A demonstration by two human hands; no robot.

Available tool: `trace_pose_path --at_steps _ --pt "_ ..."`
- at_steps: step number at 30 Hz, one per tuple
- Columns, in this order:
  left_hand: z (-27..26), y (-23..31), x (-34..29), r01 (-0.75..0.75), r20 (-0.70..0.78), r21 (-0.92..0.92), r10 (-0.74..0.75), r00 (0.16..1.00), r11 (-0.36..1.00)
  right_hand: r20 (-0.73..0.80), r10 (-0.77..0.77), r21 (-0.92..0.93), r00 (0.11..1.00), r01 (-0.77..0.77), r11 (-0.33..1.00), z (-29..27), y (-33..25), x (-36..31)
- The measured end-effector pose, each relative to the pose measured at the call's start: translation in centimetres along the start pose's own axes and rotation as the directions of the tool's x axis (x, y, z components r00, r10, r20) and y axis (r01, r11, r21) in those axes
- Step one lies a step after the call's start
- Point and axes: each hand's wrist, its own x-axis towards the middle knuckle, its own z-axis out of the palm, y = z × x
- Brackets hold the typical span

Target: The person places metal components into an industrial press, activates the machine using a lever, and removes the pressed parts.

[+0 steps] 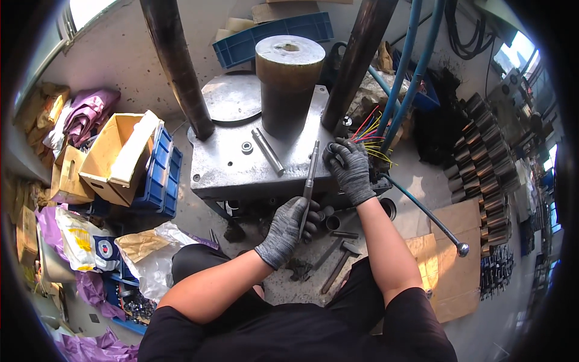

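Note:
My left hand (283,232), in a grey knit glove, is closed around the lower part of a slim stepped metal shaft (312,169). The shaft stands tilted, its thin end pointing up and away. To its right, my gloved right hand (353,172) is closed at the metal plate's right side, with a small dark ring (330,149) at its fingertips. Part of that ring is hidden by the fingers. On the thick metal plate (217,166) lie a second, thicker metal rod (268,152) and a small bearing-like ring (246,147), both apart from my hands.
A heavy steel cylinder (288,90) stands on the plate between two dark columns (175,66). A lever with a ball end (462,249) juts out at right. Below lie a hammer (341,265) and a short tube (332,223). Blue crates (160,175) stand left, stacked metal tubes (482,157) right.

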Motion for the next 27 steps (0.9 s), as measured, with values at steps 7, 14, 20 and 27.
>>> trace_pose_path --at_steps 7,14,20,27 --pt "1.0 0.4 -0.2 0.018 -0.035 0.188 -0.012 0.999 0.982 0.009 0.422 0.686 0.907 -0.312 0.657 0.4 0.4 -1.7" --pt "0.8 -0.5 0.0 -0.151 0.012 0.425 0.162 0.987 0.892 0.491 0.454 0.871 0.744 -0.424 -0.247 -6.3 -5.6 -1.2" --pt "1.1 -1.0 0.0 -0.209 0.056 0.497 0.209 0.976 0.842 0.427 0.482 0.904 0.765 -0.376 -0.205 -8.4 -5.6 -2.6" --pt "2.1 -0.5 -1.0 -0.301 0.151 0.589 0.264 0.953 0.75 0.653 0.31 0.757 0.691 -0.588 -0.286 -9.9 -6.9 -4.6"
